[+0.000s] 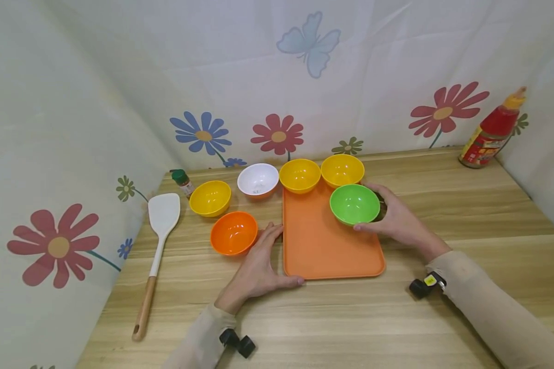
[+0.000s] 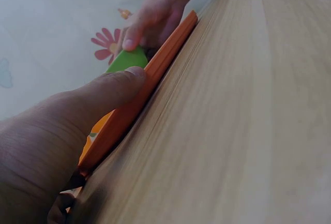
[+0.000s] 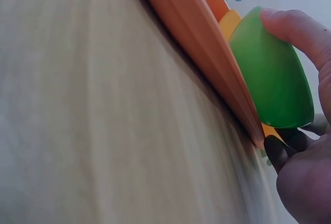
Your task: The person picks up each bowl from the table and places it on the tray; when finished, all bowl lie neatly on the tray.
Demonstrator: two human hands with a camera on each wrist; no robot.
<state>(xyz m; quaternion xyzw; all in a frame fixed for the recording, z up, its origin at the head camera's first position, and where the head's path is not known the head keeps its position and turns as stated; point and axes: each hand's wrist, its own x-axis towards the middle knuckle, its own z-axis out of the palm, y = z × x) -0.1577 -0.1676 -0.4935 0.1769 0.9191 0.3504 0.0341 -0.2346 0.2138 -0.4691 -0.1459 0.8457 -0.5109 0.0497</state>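
My right hand (image 1: 399,218) grips a green bowl (image 1: 354,204) over the far right part of an orange tray (image 1: 332,251), thumb at its near rim and fingers round its right side. In the right wrist view the green bowl (image 3: 274,74) appears close against the tray's raised edge (image 3: 207,43). My left hand (image 1: 258,266) spreads round the tray's near left corner. Its thumb (image 2: 111,89) lies at the tray's rim, its fingertips by the left edge. Two yellow bowls (image 1: 300,176) (image 1: 342,170) cover the tray's far edge. Beside the left hand sits an orange bowl (image 1: 233,233).
Left of the tray stand a white bowl (image 1: 257,180), another yellow bowl (image 1: 210,199) and a small green-capped shaker (image 1: 182,182). A white spatula with a wooden handle (image 1: 154,261) lies at the far left. A red sauce bottle (image 1: 491,130) stands at the back right, near the patterned cloth wall (image 1: 374,66).
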